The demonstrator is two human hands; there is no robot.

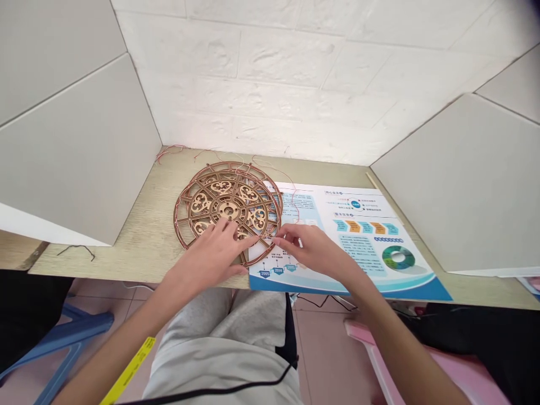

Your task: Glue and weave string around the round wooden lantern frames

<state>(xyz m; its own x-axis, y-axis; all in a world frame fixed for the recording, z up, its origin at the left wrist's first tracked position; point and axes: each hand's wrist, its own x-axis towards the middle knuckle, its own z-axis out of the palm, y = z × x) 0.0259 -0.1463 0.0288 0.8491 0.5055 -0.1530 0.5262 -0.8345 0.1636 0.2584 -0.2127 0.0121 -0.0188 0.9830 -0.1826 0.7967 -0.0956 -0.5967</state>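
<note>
A round brown openwork frame with a lighter scrollwork centre (228, 210) lies on the table, over the left part of a printed sheet. My left hand (215, 253) rests on its near side with fingers spread, the index finger stretched toward the right rim. Across from it, my right hand (312, 247) pinches at the right edge of the frame, thumb and forefinger together on what looks like a thin wire. Its exact hold is partly hidden by the fingers. A thin red wire (297, 205) loops from the back of the frame down toward my right hand.
The blue and white printed sheet (367, 264) reaches the table's front edge. Loose red wires (171, 149) lie at the back left, a black wire (77, 247) at the front left. Grey panels (80, 152) flank the table (139, 225); a white wall (270, 79) stands behind.
</note>
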